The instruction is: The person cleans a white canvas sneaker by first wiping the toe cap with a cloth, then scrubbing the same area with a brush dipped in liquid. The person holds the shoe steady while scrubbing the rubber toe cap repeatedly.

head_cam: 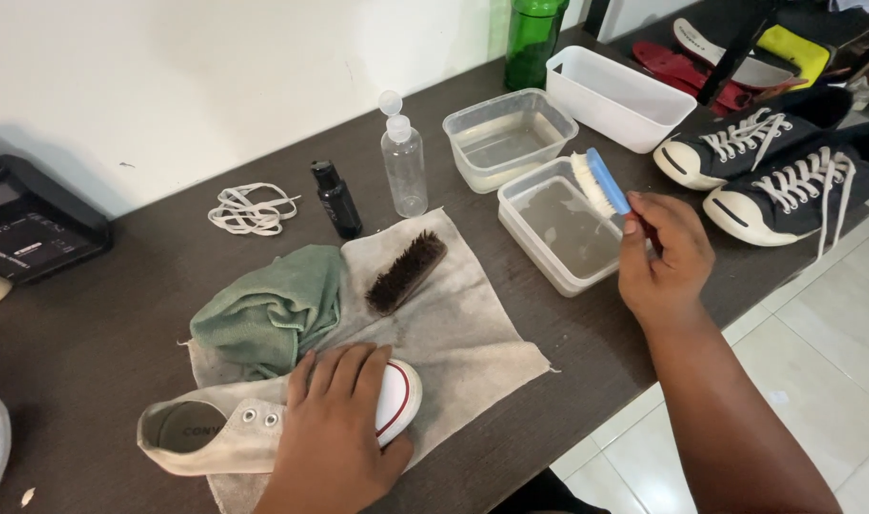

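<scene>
The left hand (335,424) lies flat, fingers spread, pressing down a white sneaker (216,433) on the grey cloth (463,333); it hides the shoe's middle. Farther off, the right hand (663,257) clenches a blue brush (601,181), handle hidden in the fist, bristles over a clear tub of water (558,233).

Lower left, an off-white sneaker (263,428) with a red stripe round its white toe cap. Above it, a sage-green cloth (268,309) on a grey rag (454,333). Right of centre, a blue-backed, white-bristled brush (601,181). Top — a green bottle (534,38); upper right — black sneakers (777,171), white-laced.
</scene>
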